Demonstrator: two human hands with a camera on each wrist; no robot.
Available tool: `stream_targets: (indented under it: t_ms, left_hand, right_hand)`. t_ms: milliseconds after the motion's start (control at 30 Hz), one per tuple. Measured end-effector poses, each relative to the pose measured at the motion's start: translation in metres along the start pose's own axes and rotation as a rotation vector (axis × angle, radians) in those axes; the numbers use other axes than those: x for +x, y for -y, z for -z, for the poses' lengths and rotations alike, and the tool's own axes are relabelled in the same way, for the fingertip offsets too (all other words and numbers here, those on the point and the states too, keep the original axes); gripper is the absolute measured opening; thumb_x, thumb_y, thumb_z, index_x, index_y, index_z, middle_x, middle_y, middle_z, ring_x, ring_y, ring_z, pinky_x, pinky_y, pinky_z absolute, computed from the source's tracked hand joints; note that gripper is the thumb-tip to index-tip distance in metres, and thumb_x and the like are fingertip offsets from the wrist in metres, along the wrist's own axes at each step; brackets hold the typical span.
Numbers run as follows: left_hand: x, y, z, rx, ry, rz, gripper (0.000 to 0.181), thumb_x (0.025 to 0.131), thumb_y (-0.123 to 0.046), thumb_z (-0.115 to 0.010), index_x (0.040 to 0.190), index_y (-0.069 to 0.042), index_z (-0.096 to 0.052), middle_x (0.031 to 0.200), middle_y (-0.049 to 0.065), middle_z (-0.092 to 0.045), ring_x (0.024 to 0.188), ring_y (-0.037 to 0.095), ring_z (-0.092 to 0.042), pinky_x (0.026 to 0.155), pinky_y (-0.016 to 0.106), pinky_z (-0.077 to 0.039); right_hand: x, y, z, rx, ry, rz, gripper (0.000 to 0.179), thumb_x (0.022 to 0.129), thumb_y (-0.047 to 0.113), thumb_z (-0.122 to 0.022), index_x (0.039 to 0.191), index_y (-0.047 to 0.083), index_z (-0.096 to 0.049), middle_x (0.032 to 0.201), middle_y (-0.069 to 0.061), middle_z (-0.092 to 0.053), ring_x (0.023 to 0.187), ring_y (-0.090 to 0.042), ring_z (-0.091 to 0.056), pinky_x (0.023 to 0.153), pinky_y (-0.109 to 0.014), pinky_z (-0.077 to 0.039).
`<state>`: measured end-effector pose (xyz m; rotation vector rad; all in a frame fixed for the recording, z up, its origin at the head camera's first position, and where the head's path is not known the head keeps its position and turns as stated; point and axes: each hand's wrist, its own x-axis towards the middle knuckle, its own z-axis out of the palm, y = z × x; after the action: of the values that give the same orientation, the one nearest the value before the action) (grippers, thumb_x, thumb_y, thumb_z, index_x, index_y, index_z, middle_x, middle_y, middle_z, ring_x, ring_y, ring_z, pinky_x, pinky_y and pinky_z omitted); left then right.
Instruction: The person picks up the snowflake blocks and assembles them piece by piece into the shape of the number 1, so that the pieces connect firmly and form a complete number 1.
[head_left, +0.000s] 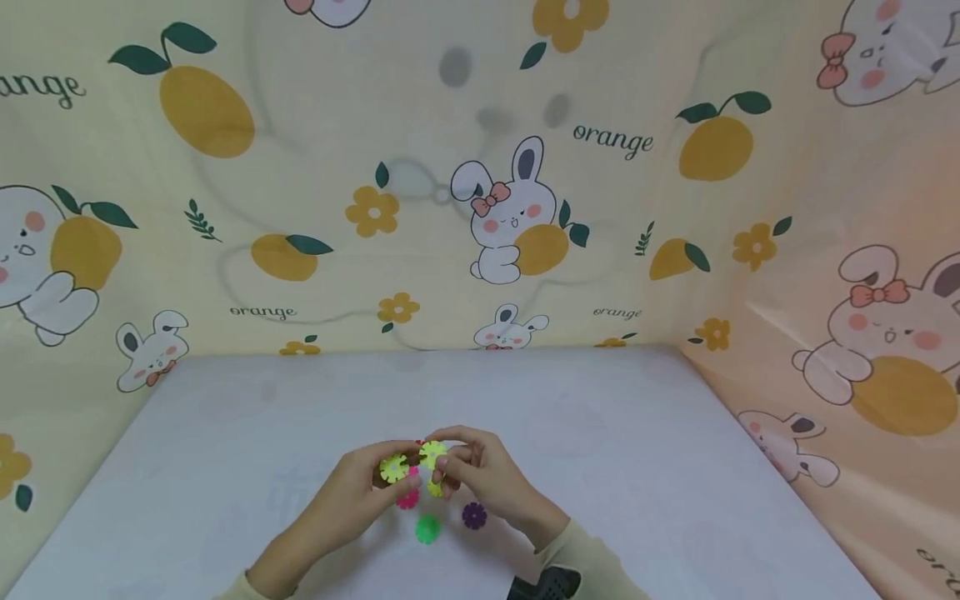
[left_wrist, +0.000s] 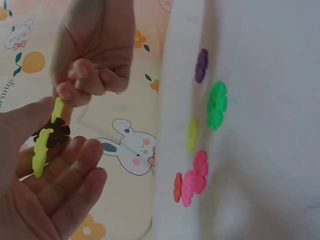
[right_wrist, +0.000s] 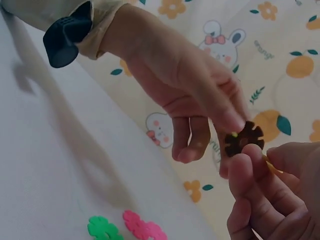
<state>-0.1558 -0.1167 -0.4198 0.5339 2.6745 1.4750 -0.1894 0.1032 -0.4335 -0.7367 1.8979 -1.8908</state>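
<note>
My left hand (head_left: 358, 490) holds a yellow notched flower-shaped disc (left_wrist: 39, 157) between thumb and fingers. Slotted against it is a dark brown disc (left_wrist: 60, 133), which also shows in the right wrist view as a brown notched disc (right_wrist: 245, 139). With thumb and fingertips my right hand (head_left: 491, 475) pinches a second yellow disc (left_wrist: 57, 110) at the brown disc's other side. Whether that yellow disc is fully slotted in, I cannot tell. Both hands are raised above the table, close together.
On the white table (head_left: 637, 467) lie a green disc (head_left: 427, 529), a purple disc (head_left: 474, 516), a yellow disc (left_wrist: 192, 134), two pink discs (left_wrist: 200, 172) and an orange-red disc (left_wrist: 178, 187). A patterned cloth (head_left: 420, 275) stands behind the table. The right wrist bears a black device (head_left: 551, 583).
</note>
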Motion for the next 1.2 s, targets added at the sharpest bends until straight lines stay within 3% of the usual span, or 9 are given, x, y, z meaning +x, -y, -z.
stream_targets:
  t_ms: [133, 233, 333, 533, 733, 867, 933, 1100, 1200]
  left_hand:
    - [0.0, 0.002, -0.003, 0.076, -0.039, -0.023, 0.041, 0.089, -0.022, -0.078, 0.126, -0.011, -0.067, 0.12, 0.005, -0.073, 0.094, 0.012, -0.066, 0.076, 0.021, -0.055]
    - [0.0, 0.001, -0.005, 0.125, -0.07, -0.057, 0.041, 0.087, -0.023, -0.08, 0.125, -0.016, -0.067, 0.116, 0.001, -0.074, 0.104, 0.019, -0.069, 0.088, 0.034, -0.057]
    - [0.0, 0.002, -0.007, 0.15, -0.079, -0.086, 0.039, 0.088, -0.026, -0.079, 0.124, -0.021, -0.066, 0.109, -0.005, -0.075, 0.104, 0.015, -0.069, 0.094, 0.042, -0.056]
    - [0.001, 0.004, -0.009, 0.145, -0.066, -0.091, 0.039, 0.088, -0.03, -0.079, 0.123, -0.017, -0.068, 0.099, -0.008, -0.073, 0.092, 0.003, -0.064, 0.087, 0.029, -0.055]
    - [0.001, 0.007, -0.009, 0.112, -0.056, -0.111, 0.041, 0.088, -0.034, -0.078, 0.121, -0.011, -0.069, 0.095, -0.004, -0.074, 0.088, 0.003, -0.063, 0.084, 0.026, -0.053]
    - [0.002, 0.009, -0.008, 0.078, -0.045, -0.106, 0.039, 0.087, -0.033, -0.079, 0.12, -0.015, -0.069, 0.094, -0.006, -0.074, 0.087, 0.002, -0.063, 0.08, 0.022, -0.052]
    - [0.002, 0.01, -0.006, 0.073, -0.044, -0.096, 0.036, 0.086, -0.03, -0.08, 0.118, -0.018, -0.07, 0.093, -0.008, -0.074, 0.086, 0.001, -0.063, 0.08, 0.022, -0.051]
    - [0.003, 0.01, -0.001, 0.082, -0.076, -0.062, 0.032, 0.086, -0.025, -0.08, 0.116, -0.02, -0.07, 0.09, -0.011, -0.072, 0.085, 0.002, -0.062, 0.08, 0.023, -0.051]
    - [0.004, 0.009, 0.002, 0.089, -0.092, -0.033, 0.032, 0.086, -0.025, -0.081, 0.116, -0.02, -0.07, 0.093, -0.009, -0.072, 0.087, 0.004, -0.062, 0.081, 0.024, -0.051]
  right_hand:
    - [0.0, 0.0, -0.001, 0.031, 0.011, -0.034, 0.036, 0.102, 0.01, -0.058, 0.135, -0.004, -0.054, 0.083, 0.003, -0.071, 0.067, -0.005, -0.066, 0.07, -0.021, -0.057]
    - [0.0, 0.001, -0.002, 0.038, 0.018, -0.058, 0.035, 0.102, 0.012, -0.06, 0.135, 0.0, -0.054, 0.082, 0.004, -0.072, 0.068, -0.005, -0.067, 0.071, -0.023, -0.057]
    - [0.0, 0.001, -0.003, 0.039, 0.021, -0.071, 0.035, 0.102, 0.013, -0.06, 0.134, 0.001, -0.052, 0.082, 0.004, -0.072, 0.067, -0.005, -0.068, 0.071, -0.024, -0.057]
    - [0.0, 0.0, -0.004, 0.06, 0.044, -0.046, 0.037, 0.101, 0.008, -0.06, 0.133, -0.007, -0.046, 0.08, 0.008, -0.071, 0.068, -0.003, -0.067, 0.069, -0.022, -0.057]
    - [0.001, -0.002, -0.005, 0.066, 0.065, -0.013, 0.039, 0.101, 0.005, -0.059, 0.133, -0.009, -0.043, 0.08, 0.004, -0.069, 0.068, -0.003, -0.066, 0.07, -0.02, -0.056]
    - [0.001, -0.002, -0.006, 0.056, 0.065, -0.019, 0.041, 0.1, 0.005, -0.06, 0.135, -0.007, -0.043, 0.081, 0.004, -0.069, 0.068, -0.004, -0.066, 0.071, -0.02, -0.056]
    - [0.002, -0.002, -0.005, 0.041, 0.064, -0.023, 0.042, 0.101, 0.008, -0.06, 0.137, -0.005, -0.044, 0.084, -0.002, -0.071, 0.068, -0.005, -0.067, 0.072, -0.022, -0.056]
    - [0.002, 0.001, 0.002, -0.059, 0.062, -0.066, 0.04, 0.104, 0.021, -0.057, 0.139, 0.003, -0.049, 0.1, -0.035, -0.067, 0.072, -0.01, -0.067, 0.079, -0.034, -0.06]
    - [0.001, 0.003, 0.009, -0.13, 0.07, -0.112, 0.04, 0.105, 0.028, -0.055, 0.139, 0.007, -0.051, 0.11, -0.039, -0.064, 0.076, -0.011, -0.067, 0.085, -0.046, -0.059]
